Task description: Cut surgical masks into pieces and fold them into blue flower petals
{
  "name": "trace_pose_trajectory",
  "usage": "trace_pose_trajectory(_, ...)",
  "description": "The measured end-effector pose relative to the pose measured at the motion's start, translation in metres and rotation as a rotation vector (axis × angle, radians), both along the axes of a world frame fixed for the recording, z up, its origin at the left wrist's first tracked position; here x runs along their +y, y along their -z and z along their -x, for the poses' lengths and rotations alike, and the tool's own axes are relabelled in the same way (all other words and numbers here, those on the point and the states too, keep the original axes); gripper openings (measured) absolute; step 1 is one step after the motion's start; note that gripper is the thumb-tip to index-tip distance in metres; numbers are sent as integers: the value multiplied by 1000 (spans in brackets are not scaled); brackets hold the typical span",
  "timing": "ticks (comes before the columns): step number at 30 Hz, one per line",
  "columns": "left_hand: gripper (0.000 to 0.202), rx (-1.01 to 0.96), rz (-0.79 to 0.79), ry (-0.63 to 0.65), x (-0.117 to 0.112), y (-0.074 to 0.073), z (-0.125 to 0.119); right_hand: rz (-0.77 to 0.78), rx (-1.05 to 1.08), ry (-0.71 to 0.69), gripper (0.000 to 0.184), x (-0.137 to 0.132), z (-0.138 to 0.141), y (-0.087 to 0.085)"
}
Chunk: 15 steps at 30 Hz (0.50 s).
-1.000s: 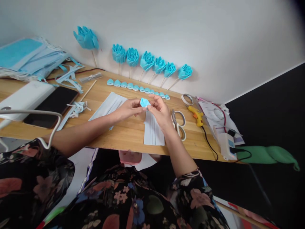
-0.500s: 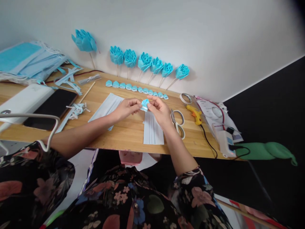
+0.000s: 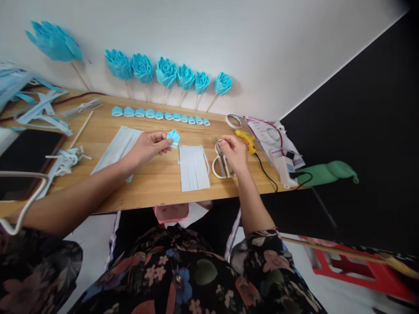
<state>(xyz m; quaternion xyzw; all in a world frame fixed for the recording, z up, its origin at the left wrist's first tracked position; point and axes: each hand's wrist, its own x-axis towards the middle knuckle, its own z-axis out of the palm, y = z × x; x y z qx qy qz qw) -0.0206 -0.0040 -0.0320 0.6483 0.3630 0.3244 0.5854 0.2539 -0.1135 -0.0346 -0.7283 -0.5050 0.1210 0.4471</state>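
Observation:
My left hand point(image 3: 149, 146) pinches a small folded blue petal point(image 3: 173, 137) just above the wooden table point(image 3: 153, 181). My right hand point(image 3: 234, 152) has reached right and rests over the white-handled scissors point(image 3: 221, 165), fingers curled at the blades near the yellow glue gun point(image 3: 246, 140). Between my hands lies a pleated white mask piece point(image 3: 194, 167). A second mask sheet point(image 3: 114, 148) lies under my left wrist.
A row of several blue petals point(image 3: 157, 114) lies near the wall, with several blue flowers on sticks point(image 3: 166, 74) leaning behind it. A tape roll point(image 3: 233, 121), power strip point(image 3: 286, 168), cut strips point(image 3: 63, 159) and a phone point(image 3: 28, 152) sit around.
My right hand has let go of the petal and moved right onto the scissors. My left hand keeps the petal. The camera has turned to the right.

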Motion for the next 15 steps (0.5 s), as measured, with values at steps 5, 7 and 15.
trace_pose_trajectory(5,25,15,-12,11,3,5,1,148,-323,64,24,-4,-22,7)
trace_pose_trajectory(7,24,12,-20,16,4,6,1,181,-357,64,20,2,-19,11)
trace_pose_trajectory(15,27,21,-40,16,1,1,2,257,-474,151,25,-5,-13,3)
